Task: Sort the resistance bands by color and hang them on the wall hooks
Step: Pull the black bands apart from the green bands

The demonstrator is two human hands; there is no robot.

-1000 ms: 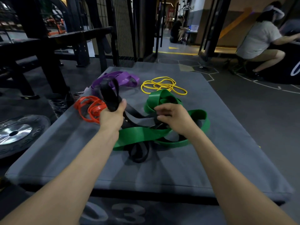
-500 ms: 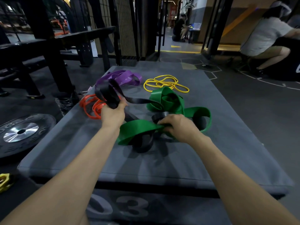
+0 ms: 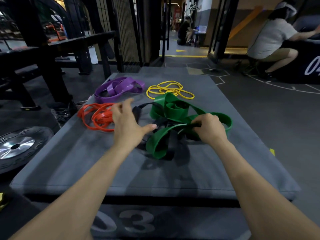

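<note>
On the grey padded box (image 3: 207,174) (marked 03 on its front), the green bands (image 3: 170,111) are seen tangled with black bands (image 3: 170,144). A green and black strand is gripped by the right hand (image 3: 208,129), fingers curled. The left hand (image 3: 129,124) is held spread above the black bands, gripping nothing. Left of the green bands lie the orange bands (image 3: 97,116); beyond them, purple bands (image 3: 119,87) and yellow bands (image 3: 168,90).
</note>
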